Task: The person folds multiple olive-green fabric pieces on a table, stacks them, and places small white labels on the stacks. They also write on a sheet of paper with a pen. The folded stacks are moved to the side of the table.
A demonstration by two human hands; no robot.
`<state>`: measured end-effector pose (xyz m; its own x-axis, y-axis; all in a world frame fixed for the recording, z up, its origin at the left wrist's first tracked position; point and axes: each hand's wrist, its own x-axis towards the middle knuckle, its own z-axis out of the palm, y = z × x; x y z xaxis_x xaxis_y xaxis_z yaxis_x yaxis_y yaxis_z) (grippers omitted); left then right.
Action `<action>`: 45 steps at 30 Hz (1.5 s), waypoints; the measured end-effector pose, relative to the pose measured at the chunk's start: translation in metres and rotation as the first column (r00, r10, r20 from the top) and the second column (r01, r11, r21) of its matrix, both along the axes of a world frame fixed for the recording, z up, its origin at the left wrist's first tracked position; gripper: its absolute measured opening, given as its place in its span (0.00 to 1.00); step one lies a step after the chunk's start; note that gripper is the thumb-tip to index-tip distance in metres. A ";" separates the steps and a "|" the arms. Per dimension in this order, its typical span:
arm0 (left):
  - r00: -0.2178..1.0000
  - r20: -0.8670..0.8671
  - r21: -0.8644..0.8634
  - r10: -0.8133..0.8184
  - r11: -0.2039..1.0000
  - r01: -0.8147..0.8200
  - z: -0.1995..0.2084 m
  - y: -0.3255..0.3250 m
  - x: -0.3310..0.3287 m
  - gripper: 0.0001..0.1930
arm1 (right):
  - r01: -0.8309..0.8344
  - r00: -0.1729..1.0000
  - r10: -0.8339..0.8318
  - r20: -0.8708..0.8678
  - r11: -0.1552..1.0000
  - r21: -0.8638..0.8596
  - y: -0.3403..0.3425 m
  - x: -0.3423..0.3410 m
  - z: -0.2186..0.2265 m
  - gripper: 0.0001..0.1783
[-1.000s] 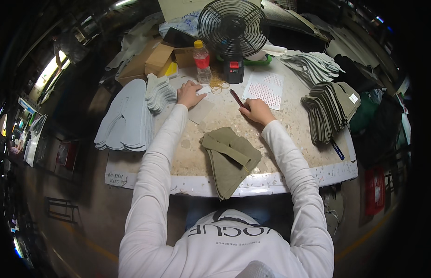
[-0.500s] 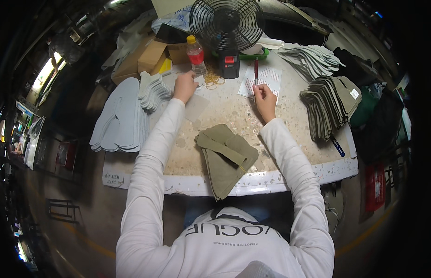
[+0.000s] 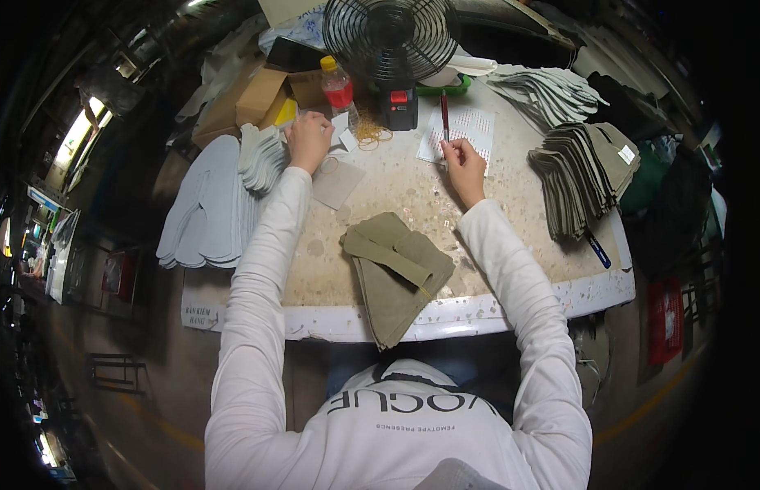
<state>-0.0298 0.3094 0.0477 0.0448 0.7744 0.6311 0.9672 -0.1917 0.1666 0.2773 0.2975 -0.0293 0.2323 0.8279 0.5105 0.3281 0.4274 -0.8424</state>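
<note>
My right hand is closed on a dark red pen, held upright above a printed white sheet. My left hand has its fingers curled down beside small white paper slips; what lies under the fingertips is hidden. Close to that hand are a pile of tan rubber bands and a flat translucent square with one band at its top. In front of me, a folded bundle of olive fabric pieces, with a band around it, overlaps the table's near edge.
Grey-blue fabric stacks stand left, olive stacks right, and pale pieces far right. A black fan, a bottle with a yellow cap and cardboard boxes line the back. A blue-handled tool lies near the right edge.
My left hand has moved left, uncovering the white slips and the band on the translucent square. My right hand has shifted slightly left, still holding the pen.
</note>
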 end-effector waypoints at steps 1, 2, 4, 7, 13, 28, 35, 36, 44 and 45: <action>1.000 -0.007 0.003 0.010 1.000 -0.010 -0.001 0.000 0.001 0.07 | -0.032 0.999 0.032 -0.032 0.999 -0.011 0.000 0.000 0.000 0.12; 1.000 -0.028 0.040 -0.004 0.999 0.005 -0.001 0.000 0.002 0.06 | -0.054 0.997 0.052 -0.063 0.998 -0.031 -0.001 0.000 0.001 0.12; 0.998 -0.067 0.061 -0.011 0.998 0.015 0.000 -0.001 0.005 0.05 | -0.107 0.989 0.097 -0.116 0.991 -0.085 -0.002 0.001 0.003 0.12; 0.999 -0.037 0.015 0.015 1.000 -0.014 0.006 -0.004 0.011 0.05 | -0.205 0.955 0.161 -0.251 0.966 -0.159 -0.005 0.002 0.006 0.12; 0.998 -0.044 0.178 -0.034 0.983 0.042 0.021 -0.015 0.026 0.05 | -0.303 0.884 0.197 -0.423 0.932 -0.199 -0.005 0.004 0.010 0.11; 0.761 0.256 -0.309 -0.596 0.695 0.649 -0.027 -0.075 0.097 0.14 | -0.534 0.803 0.391 -0.449 0.808 -0.250 -0.021 -0.005 0.021 0.07; 0.767 0.125 -0.349 -0.629 0.696 0.628 -0.034 -0.098 0.097 0.16 | -0.489 0.872 0.460 -0.165 0.824 -0.288 -0.020 -0.021 0.016 0.16; 0.760 0.108 -0.330 -0.641 0.698 0.635 -0.035 -0.098 0.097 0.15 | -0.436 0.899 0.427 -0.095 0.855 -0.281 -0.020 -0.021 0.014 0.18; 0.760 0.019 -0.251 -0.649 0.733 0.632 -0.037 -0.098 0.099 0.13 | -0.324 0.935 0.353 0.043 0.895 -0.307 -0.019 -0.025 0.007 0.18; 0.761 0.028 -0.250 -0.648 0.733 0.633 -0.037 -0.098 0.100 0.13 | -0.329 0.934 0.357 0.026 0.886 -0.327 -0.019 -0.025 0.007 0.18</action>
